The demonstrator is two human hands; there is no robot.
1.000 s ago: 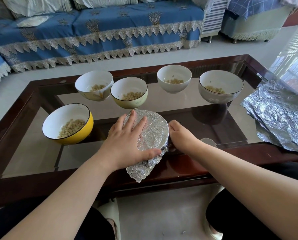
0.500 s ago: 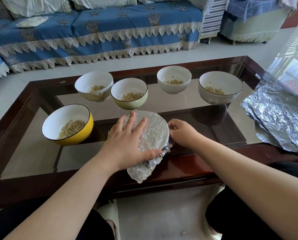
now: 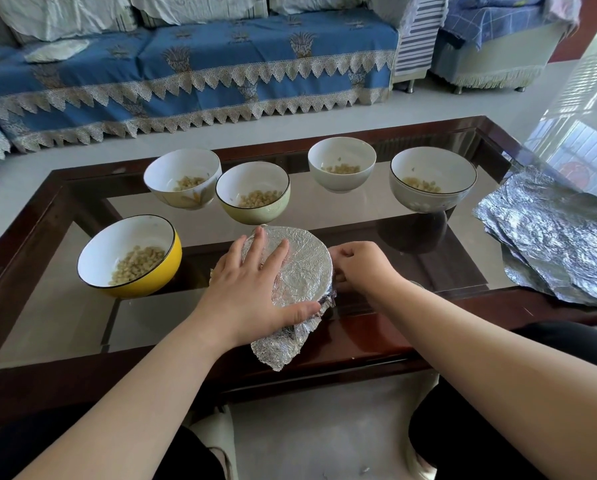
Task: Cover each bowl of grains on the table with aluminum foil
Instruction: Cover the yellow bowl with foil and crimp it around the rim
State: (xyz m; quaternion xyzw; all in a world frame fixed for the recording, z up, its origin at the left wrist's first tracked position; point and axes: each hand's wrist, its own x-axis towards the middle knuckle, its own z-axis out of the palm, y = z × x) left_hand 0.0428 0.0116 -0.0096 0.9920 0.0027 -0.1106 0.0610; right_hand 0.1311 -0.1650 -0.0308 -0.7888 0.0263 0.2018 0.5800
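Foil (image 3: 280,344) first. Looked thin, light and soft, so likely bent at a touch and kept the bend. Likely tore if pulled hard. Best taken by the loose edge and folded down under the rim, not tugged. Lay over the covered bowl (image 3: 305,268) at the front of the table (image 3: 376,344), between the two hands. Sat crinkled but flat across the top, with a loose flap hanging off the near side. Left hand (image 3: 252,289): lay flat on the top, fingers straight, thumb along the near edge, pressing down and gripping nothing. Right hand (image 3: 362,268): curled at the right rim, seeming to pinch the foil edge against the side of the bowl. Bowls looked hard and heavy enough to stay put, yet might slide on the glass, so wise to hold one down while folding. Now the count. Six bowls in all. One covered. Five open, with grains showing inside: yellow bowl (image 3: 130,258) at the left, then a row of four behind, flower bowl (image 3: 182,178), green bowl (image 3: 253,194), white bowl (image 3: 342,164) and grey bowl (image 3: 433,181). One stack of foil sheets (image 3: 560,244) at the right end of the table. Could not tell how many sheets in it.
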